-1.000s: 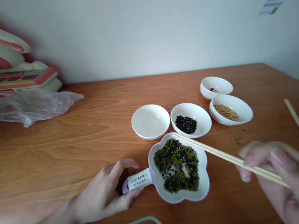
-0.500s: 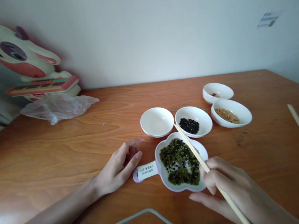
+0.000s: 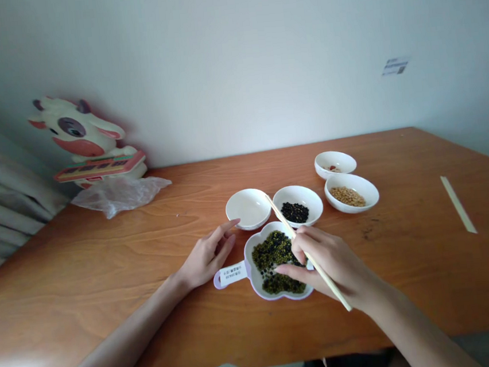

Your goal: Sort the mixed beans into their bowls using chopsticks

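My right hand [image 3: 327, 262] grips a pair of pale wooden chopsticks [image 3: 283, 221], their tips pointing away from me at the right rim of a white bowl [image 3: 247, 206] in which nothing shows. Below the hand lies a flower-shaped white dish [image 3: 254, 280] with a lilac edge and a labelled handle. Mixed green and black beans [image 3: 277, 249] cover its floor; my right thumb hangs over them. My left hand [image 3: 208, 256] rests near the handle, fingers stretched, the index fingertip at the bowl's front rim. Black beans [image 3: 294, 212] lie in a second white bowl [image 3: 310, 197] alongside.
To the right stand a bowl [image 3: 368, 191] of tan beans and, behind it, a bowl [image 3: 341, 157] with a few reddish bits. A flat pale strip [image 3: 458, 204] lies farther right. At back left are a cow-shaped toy keyboard [image 3: 100, 165] and a clear plastic bag [image 3: 129, 197].
The view has shifted back, showing the table's front edge. My right hand has moved forward and left over the dish with the chopsticks; my left index finger has reached the bowl's rim.
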`<state>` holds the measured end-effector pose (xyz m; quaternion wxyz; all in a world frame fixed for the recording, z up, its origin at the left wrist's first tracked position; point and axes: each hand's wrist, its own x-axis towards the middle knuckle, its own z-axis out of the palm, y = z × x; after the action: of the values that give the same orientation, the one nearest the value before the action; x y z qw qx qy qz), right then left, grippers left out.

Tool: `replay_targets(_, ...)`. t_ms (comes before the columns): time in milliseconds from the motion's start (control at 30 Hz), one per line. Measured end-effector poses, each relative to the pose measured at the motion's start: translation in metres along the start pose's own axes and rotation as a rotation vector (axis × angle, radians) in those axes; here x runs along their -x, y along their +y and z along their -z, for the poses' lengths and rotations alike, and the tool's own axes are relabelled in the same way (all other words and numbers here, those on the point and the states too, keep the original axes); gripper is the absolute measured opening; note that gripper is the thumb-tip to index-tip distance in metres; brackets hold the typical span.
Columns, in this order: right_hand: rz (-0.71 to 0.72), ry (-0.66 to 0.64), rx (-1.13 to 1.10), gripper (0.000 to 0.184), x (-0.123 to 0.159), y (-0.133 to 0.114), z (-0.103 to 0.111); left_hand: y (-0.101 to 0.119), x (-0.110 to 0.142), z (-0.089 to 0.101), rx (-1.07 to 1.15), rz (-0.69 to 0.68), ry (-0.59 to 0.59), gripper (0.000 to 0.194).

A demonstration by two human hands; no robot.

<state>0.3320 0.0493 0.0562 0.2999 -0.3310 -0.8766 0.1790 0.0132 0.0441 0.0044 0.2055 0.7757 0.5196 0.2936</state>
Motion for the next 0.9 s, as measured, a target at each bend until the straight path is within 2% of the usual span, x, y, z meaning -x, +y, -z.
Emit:
replay_targets(167, 0.082, 0.138, 0.014, 0.035, -0.022, -0.029, -0.013, -0.001, -0.01, 0.008, -0.1, -0.104, 0.012, 0.038)
replay_targets(233, 0.064, 0.188, 0.028, 0.026, -0.028, -0.041, -0.018, -0.002, -0.017, 0.013, -0.11, -0.153, 0.006, 0.033)
replay_targets(333, 0.022, 0.192, 0.134, 0.014, -0.033, -0.044, -0.021, -0.005, -0.023, 0.016, -0.13, -0.213, 0.009, 0.03)
replay_targets(467, -0.064, 0.203, 0.239, 0.019, -0.03, -0.024, -0.015, -0.011, -0.02, 0.01, -0.146, -0.244, 0.041, 0.031)
replay_targets(633, -0.12, 0.178, 0.275, 0.018, -0.023, 0.006, -0.016, -0.014, -0.012, 0.002, -0.124, -0.248, 0.021, 0.028)
replay_targets(900, -0.168, 0.146, 0.343, 0.021, -0.024, 0.022, -0.025, -0.015, -0.01, 0.003, -0.072, -0.345, 0.009, 0.038)
